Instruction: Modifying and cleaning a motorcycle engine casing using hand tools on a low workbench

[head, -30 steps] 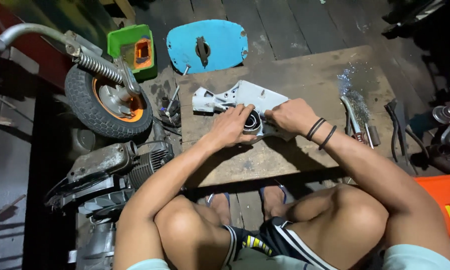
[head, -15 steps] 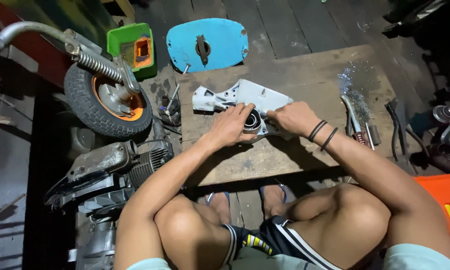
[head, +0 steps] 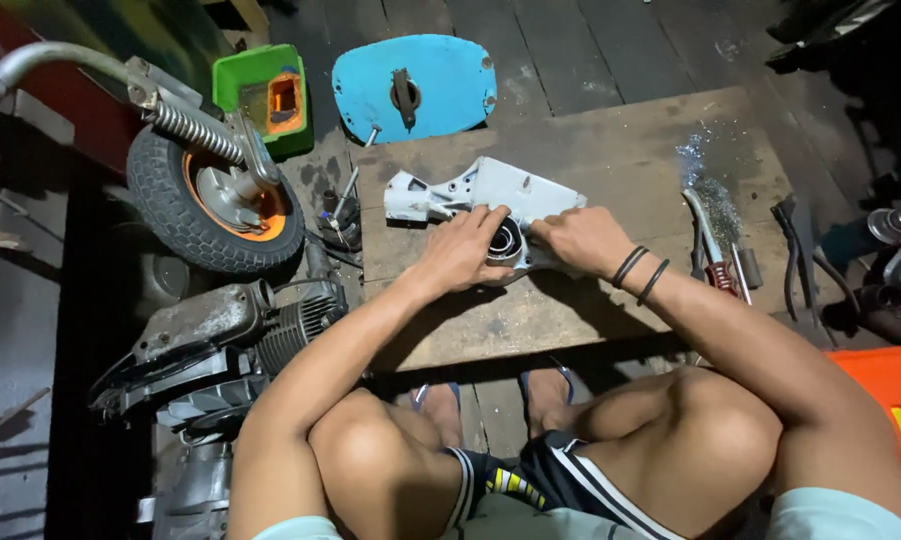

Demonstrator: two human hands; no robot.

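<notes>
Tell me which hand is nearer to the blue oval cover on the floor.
Left. The left hand rests on the white casing, just below the blue cover; the right hand lies farther off to the right.

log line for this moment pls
left hand on round black part | right hand on pale grey casing | wooden board | wheel at left

A small black rubber tyre on an orange rim [head: 215,205] stands left of the worn plywood board [head: 610,300]. Behind it sit a green plastic box [head: 245,85] and a curved blue metal cover [head: 415,90]. A finned grey engine block [head: 225,335] lies nearer.
</notes>
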